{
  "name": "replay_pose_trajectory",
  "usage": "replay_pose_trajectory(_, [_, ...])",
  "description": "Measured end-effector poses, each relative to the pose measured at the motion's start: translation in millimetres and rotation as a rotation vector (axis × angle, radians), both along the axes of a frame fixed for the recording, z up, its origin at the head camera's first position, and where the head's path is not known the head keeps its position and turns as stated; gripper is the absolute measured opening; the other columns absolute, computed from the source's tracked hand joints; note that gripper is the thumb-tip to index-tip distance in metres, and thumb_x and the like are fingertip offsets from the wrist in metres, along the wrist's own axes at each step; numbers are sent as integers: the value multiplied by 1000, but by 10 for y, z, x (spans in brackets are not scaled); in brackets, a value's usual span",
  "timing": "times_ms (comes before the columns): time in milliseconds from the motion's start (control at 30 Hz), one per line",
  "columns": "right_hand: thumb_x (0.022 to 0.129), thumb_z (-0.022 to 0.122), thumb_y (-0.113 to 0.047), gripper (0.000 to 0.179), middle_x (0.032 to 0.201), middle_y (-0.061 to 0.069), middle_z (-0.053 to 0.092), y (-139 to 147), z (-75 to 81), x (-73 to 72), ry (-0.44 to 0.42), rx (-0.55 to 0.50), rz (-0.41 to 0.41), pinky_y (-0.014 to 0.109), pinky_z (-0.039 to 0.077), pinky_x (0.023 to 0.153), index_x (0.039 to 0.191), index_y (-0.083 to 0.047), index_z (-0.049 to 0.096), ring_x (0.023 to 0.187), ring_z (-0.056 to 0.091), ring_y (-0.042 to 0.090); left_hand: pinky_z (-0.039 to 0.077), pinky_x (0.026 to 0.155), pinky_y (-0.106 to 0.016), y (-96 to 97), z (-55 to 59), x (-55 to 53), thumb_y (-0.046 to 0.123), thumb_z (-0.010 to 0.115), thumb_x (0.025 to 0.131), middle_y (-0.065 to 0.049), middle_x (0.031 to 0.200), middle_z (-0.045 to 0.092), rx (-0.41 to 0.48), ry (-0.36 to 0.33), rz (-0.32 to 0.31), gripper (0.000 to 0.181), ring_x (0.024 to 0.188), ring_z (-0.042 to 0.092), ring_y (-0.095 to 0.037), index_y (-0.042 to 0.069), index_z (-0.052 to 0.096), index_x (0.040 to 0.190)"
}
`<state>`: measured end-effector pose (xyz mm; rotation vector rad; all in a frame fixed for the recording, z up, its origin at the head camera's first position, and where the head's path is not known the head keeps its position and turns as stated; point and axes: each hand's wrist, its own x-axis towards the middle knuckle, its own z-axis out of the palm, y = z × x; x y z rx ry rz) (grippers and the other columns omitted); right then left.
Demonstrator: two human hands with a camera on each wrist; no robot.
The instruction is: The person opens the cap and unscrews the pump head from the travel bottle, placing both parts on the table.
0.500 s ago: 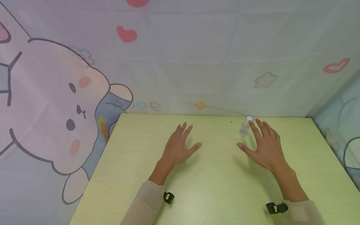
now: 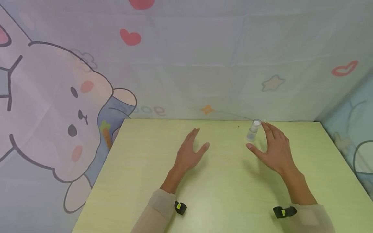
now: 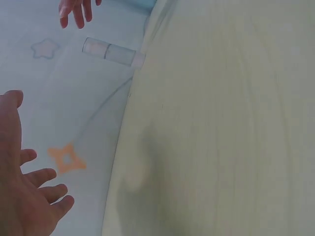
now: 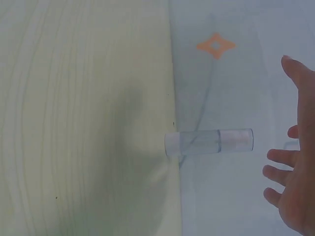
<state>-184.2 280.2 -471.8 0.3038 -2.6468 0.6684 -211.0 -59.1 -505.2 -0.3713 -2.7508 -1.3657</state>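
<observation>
A clear cylindrical bottle (image 2: 253, 130) with a whitish upper part stands upright near the back edge of the table. In the right wrist view the bottle (image 4: 201, 141) shows a transparent body and a dark ring partway along. Just to its right, the right hand (image 2: 275, 147) is held above the table, thumb spread from the fingers, and the bottle lies outside its grasp. Farther left, the left hand (image 2: 188, 153) hovers over the table with thumb apart and nothing in it. In the left wrist view, fingertips of the right hand (image 3: 78, 11) appear beyond the bottle (image 3: 113, 53).
The pale yellow-green table (image 2: 221, 194) meets a printed cloth backdrop (image 2: 186, 48) along its back edge. Another cloth side (image 2: 358, 116) hangs at the right. A tiny dark speck (image 2: 238, 126) lies left of the bottle. Each sleeve carries a black band (image 2: 180, 207).
The left hand has shifted slightly right and turned so its fingers overlap more. The right hand's fingers have moved off the line of the bottle, which now shows more fully.
</observation>
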Motion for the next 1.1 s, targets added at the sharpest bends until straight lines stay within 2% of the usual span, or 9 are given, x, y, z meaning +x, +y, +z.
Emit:
replay_pose_trajectory(100, [92,75,-54,96,159,28,42,-8,-3,-24,-5,-32,-3,80,32,104,163,-4,34,143,38,55,35,122,-59,64,-26,-4,73,53,100,6,171,33,58,-11,-6,81,156,33,-27,32,32,167])
replay_pose_trajectory(233, [94,73,-54,99,161,30,38,-4,-24,-31,-61,-78,-19,80,31,107,166,-3,27,144,35,56,33,125,-53,186,-86,3,71,55,101,5,169,36,118,-41,-19,79,156,33,-25,31,35,166])
replay_pose_trajectory(433, [97,71,-53,102,160,33,36,12,-67,-46,-115,-157,-37,79,34,108,168,-3,18,145,33,56,36,124,-52,377,-130,21,66,57,102,5,168,38,208,-81,-41,75,154,36,-24,31,35,166])
replay_pose_trajectory(567, [99,70,-49,99,158,31,41,27,-108,-89,-99,-218,-39,77,36,107,168,-2,18,144,38,53,40,121,-49,487,-137,-3,57,59,105,2,167,40,287,-69,-63,71,153,39,-24,27,37,165])
replay_pose_trajectory(667, [101,69,-47,95,157,29,43,47,-142,-113,-93,-260,-38,74,38,106,168,-1,18,142,42,50,42,120,-48,577,-155,-24,50,60,107,-2,166,43,339,-47,-81,69,152,41,-25,19,38,165])
replay_pose_trajectory(767, [103,67,-44,91,155,29,44,71,-176,-136,-88,-299,-31,71,40,107,167,0,20,140,44,50,44,119,-48,671,-173,-35,47,61,107,-4,164,46,370,-40,-79,68,150,44,-26,16,40,163])
replay_pose_trajectory(933, [106,65,-38,82,152,29,47,79,-197,-205,-80,-401,-15,66,42,110,164,3,25,138,46,49,45,119,-47,779,-124,-67,46,61,107,-6,162,48,402,-65,-87,65,149,47,-27,17,42,162])
replay_pose_trajectory(1100, [108,62,-39,76,150,27,50,53,-185,-284,-94,-489,-24,64,43,112,163,2,30,137,50,47,44,119,-48,835,-62,-140,39,61,108,-9,162,49,430,-78,-116,62,148,48,-30,16,41,162])
